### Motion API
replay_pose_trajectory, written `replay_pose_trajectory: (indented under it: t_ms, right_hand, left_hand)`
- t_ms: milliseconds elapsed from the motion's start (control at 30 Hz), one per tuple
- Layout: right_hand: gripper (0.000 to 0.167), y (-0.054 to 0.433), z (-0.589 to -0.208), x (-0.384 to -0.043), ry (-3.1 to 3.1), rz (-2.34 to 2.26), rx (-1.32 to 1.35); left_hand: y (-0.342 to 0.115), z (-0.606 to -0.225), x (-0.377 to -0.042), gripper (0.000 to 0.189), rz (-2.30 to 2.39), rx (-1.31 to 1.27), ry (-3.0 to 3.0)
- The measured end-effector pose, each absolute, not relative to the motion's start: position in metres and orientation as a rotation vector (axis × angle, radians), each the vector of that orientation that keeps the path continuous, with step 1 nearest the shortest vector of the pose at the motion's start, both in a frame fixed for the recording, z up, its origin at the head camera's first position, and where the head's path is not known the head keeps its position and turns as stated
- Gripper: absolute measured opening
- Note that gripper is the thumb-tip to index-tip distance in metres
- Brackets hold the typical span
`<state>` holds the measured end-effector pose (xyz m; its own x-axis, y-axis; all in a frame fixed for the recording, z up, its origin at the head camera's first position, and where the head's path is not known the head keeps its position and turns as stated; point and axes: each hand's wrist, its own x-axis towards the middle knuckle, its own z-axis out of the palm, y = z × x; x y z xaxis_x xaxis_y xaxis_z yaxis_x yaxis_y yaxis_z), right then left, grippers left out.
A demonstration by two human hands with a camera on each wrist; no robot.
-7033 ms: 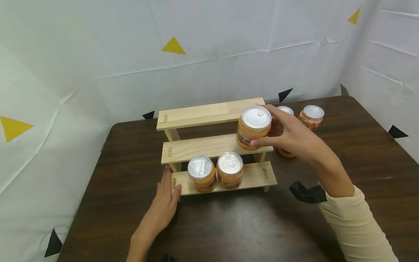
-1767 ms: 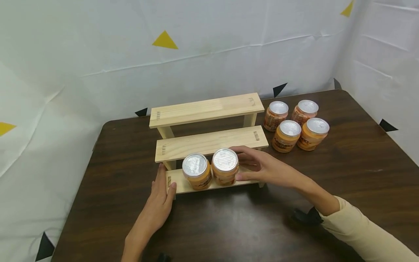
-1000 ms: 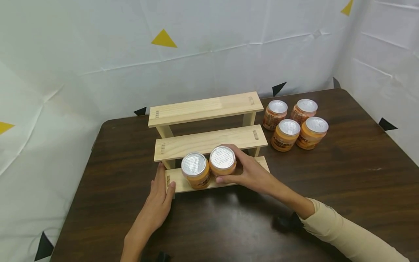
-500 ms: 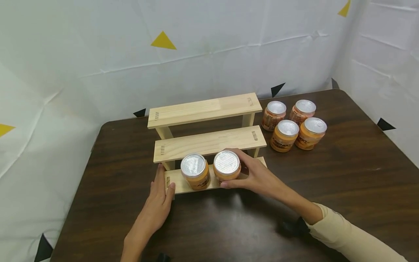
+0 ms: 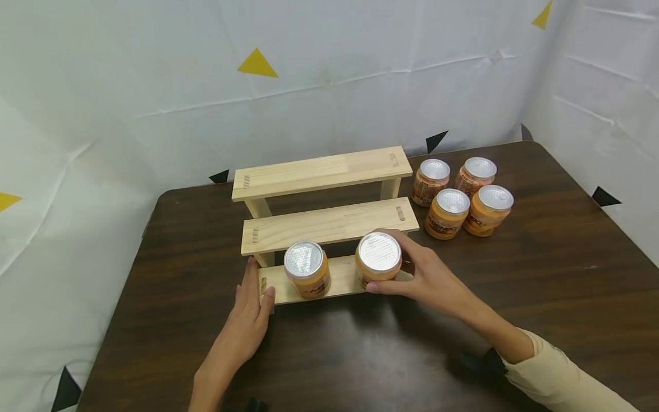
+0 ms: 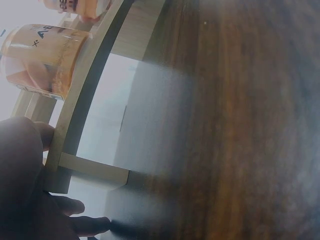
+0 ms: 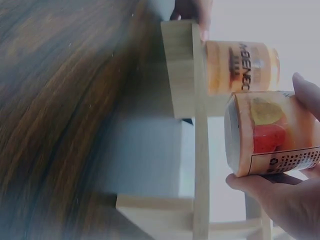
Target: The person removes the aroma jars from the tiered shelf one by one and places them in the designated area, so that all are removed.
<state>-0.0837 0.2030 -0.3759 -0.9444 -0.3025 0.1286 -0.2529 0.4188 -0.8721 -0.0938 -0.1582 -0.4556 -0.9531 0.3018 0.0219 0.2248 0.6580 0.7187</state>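
Observation:
A three-tier pale wooden rack point(image 5: 329, 223) stands on the dark table. My right hand point(image 5: 432, 277) grips an orange can point(image 5: 380, 257) with a silver lid, thumb in front and fingers behind. In the right wrist view a fruit picture shows on this can point(image 7: 275, 132), and its base is a little above the lowest shelf point(image 7: 201, 165). A second orange can point(image 5: 308, 272) stands upright toward the left of that shelf, apart from the held one. My left hand point(image 5: 244, 320) rests against the rack's left end with straight fingers; its thumb point(image 6: 45, 135) touches the shelf end.
Several similar orange cans point(image 5: 447, 214) stand grouped on the table right of the rack. White sheeting point(image 5: 329, 74) with yellow and black triangles hangs behind the table and at both sides. The upper two shelves are bare wood.
Seven seconds ago my right hand held a can at the middle shelf; it let go of that one. Since then it has gripped the right-hand lower can and moved it right. My left hand stayed.

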Motion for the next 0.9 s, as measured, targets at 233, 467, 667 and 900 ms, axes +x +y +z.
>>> replay_pose_trajectory:
  t_ms: [233,467,667,900]
  right_hand:
    - [0.084,0.213,-0.368,-0.078,2.661,-1.549,-0.446]
    - [0.085,0.23,-0.366,-0.07,2.697,-1.533,-0.368]
    - [0.09,0.243,-0.366,-0.067,2.717,-1.508,-0.301]
    - [0.087,0.263,-0.365,-0.061,2.71,-1.564,-0.258]
  left_hand:
    - [-0.156,-0.447,-0.092,0.08,1.227,0.448,2.756]
    - [-0.163,-0.465,-0.096,0.08,1.229,0.476,2.754]
    - [-0.169,-0.476,-0.1,0.081,1.209,0.486,2.783]
    - [-0.162,-0.457,-0.096,0.08,1.164,0.444,2.738]
